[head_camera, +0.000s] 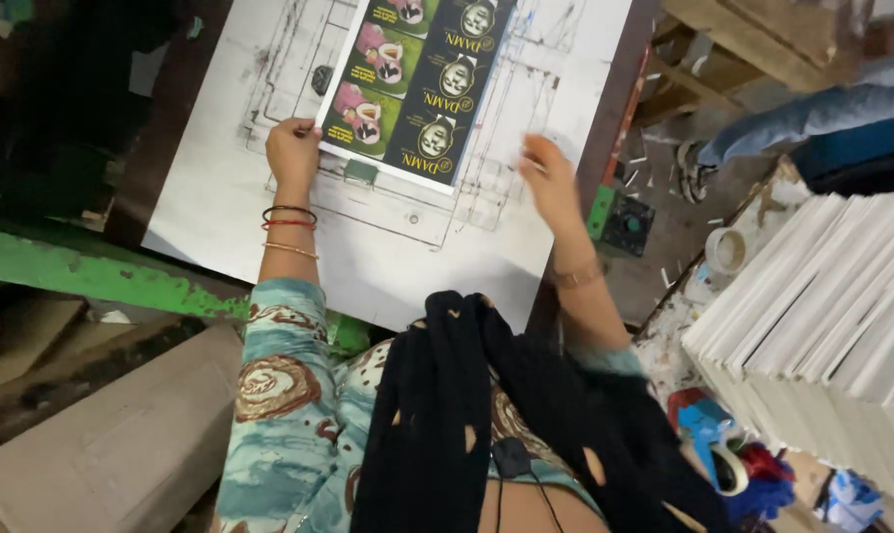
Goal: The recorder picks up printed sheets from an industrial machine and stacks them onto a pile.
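Observation:
A printed sheet (422,79) with green and black panels lies on a white work board (398,237) marked with thin lines. My left hand (291,150) rests on the board with its fingers on the sheet's near left corner. My right hand (549,181) hovers blurred over the board's right side, just right of the sheet, fingers apart and holding nothing that I can see. Bangles circle my left wrist, and a band is on my right wrist.
A tall stack of white sheets (832,316) stands at the right. Tape rolls (728,250) and small items lie beside it. A green machine frame (82,271) runs at the left. Another person's leg in jeans (802,114) is at the upper right.

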